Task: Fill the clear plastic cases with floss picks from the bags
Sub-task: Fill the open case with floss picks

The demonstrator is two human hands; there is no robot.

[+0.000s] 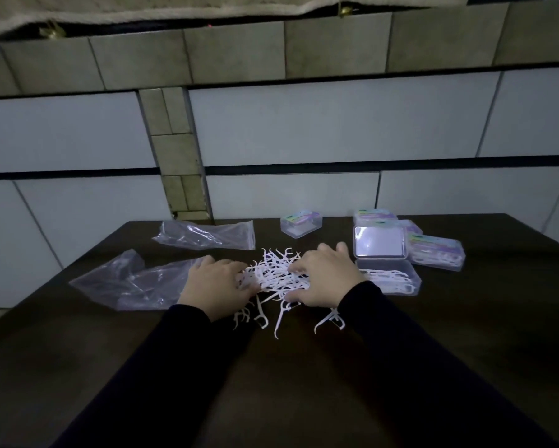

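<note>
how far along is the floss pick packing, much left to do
Done: a closed case at right holds picks; both bags look emptied. In hand: left hand and right hand gather the loose pile beside the open case, partly filled. Left: most of the pile.

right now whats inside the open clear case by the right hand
The open clear case holds a few white floss picks lying flat in its tray. The right hand and sleeve cover its near left corner, so nothing shows there.

text: none legible | closed cases (438, 252): coloured labels, print too small to read
</note>
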